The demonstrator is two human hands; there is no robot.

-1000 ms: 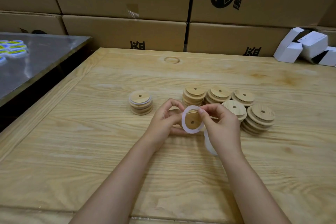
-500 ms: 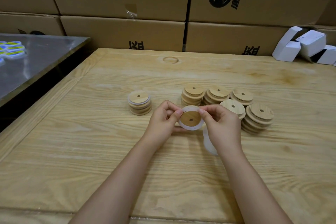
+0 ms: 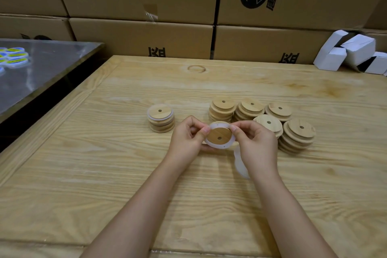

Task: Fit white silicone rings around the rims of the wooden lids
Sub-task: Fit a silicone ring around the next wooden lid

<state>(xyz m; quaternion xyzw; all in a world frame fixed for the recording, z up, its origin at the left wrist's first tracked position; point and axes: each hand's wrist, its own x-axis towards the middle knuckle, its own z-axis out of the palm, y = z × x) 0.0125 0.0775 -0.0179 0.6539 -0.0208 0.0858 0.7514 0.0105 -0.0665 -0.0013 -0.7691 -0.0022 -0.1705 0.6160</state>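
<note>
Between both hands I hold a round wooden lid [image 3: 219,135] with a small centre hole, tilted toward me. A white silicone ring [image 3: 216,126] sits around its rim. My left hand [image 3: 187,139] pinches the lid's left edge, and my right hand [image 3: 254,142] pinches the ring at the right edge. More white rings [image 3: 239,164] hang below my right palm. Several stacks of bare wooden lids [image 3: 296,135] stand to the right. A short stack of ringed lids [image 3: 160,118] stands to the left.
The work goes on over a pale wooden table [image 3: 125,174]. Cardboard boxes [image 3: 142,35] wall off the far edge. White folded cartons [image 3: 347,53] lie at the back right. A metal table [image 3: 41,65] with small round items stands to the left.
The ring hung loosely in front of the lid; it has now been pulled down around the lid's rim. Both hands stayed in place, fingers working along the edge.
</note>
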